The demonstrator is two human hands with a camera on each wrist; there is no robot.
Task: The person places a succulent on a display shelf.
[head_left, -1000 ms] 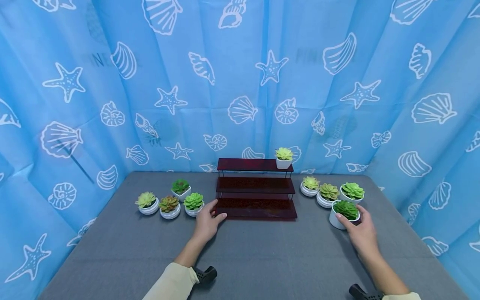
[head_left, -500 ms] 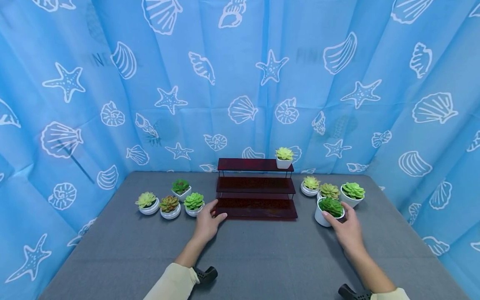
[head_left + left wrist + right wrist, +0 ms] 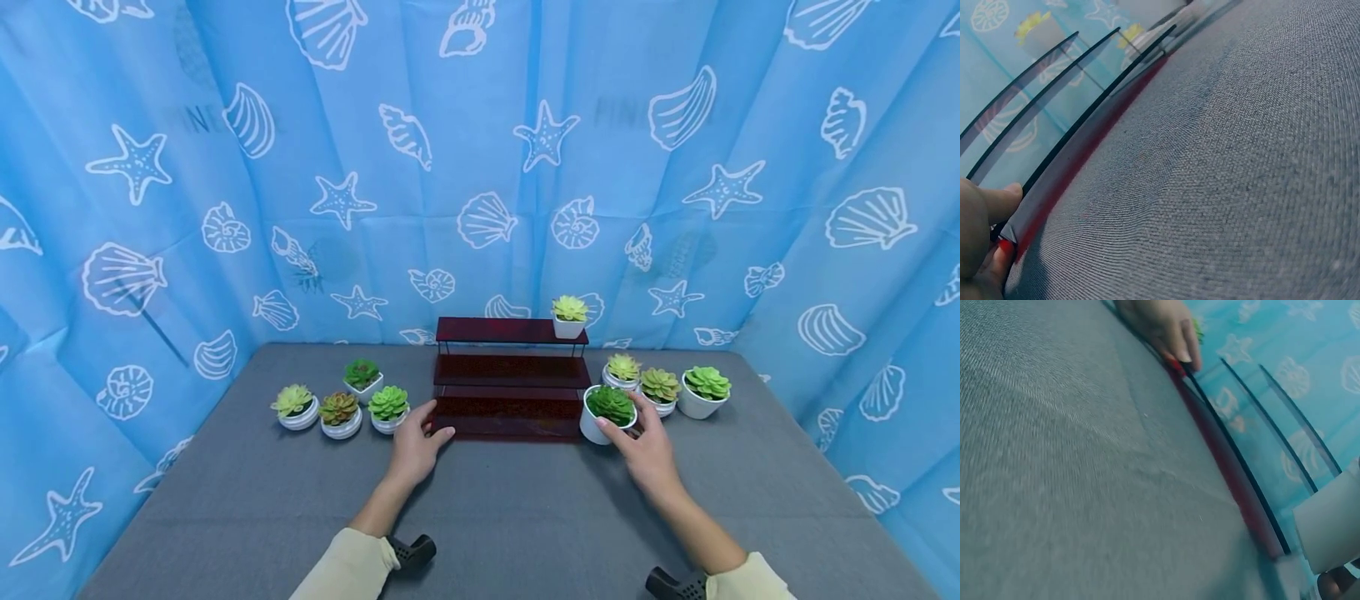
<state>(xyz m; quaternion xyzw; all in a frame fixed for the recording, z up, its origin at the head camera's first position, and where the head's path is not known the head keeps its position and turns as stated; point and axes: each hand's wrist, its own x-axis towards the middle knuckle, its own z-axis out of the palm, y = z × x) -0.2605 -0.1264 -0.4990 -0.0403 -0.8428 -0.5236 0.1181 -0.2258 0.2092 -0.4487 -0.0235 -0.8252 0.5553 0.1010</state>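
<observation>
Clock centred on the rack, twelve o'clock lying away from me

Item 1: three-tier dark red translucent rack (image 3: 512,371); my left hand (image 3: 414,446) at eight o'clock, pinching the bottom tier's corner

Item 2: dark-green succulent in a round white pot (image 3: 609,408), four o'clock, just beside the bottom tier's end; held in my right hand (image 3: 651,454), thumb at its near rim, fingers further round; whether its base clears the grey tablecloth (image 3: 510,517), I cannot tell

Item 3: yellow-green succulent in a square white pot (image 3: 569,317), top tier, between one and two o'clock

Item 4: trio of potted succulents (image 3: 660,387), three o'clock

Item 5: group of four potted succulents (image 3: 339,410), nine o'clock

Step, as I judge it: bringing item 2 to the rack, pot not yet on a tier

Next move, likewise judged: calls for raising the pot over the tier's edge and lowering it level, left hand steadying the rack
</observation>
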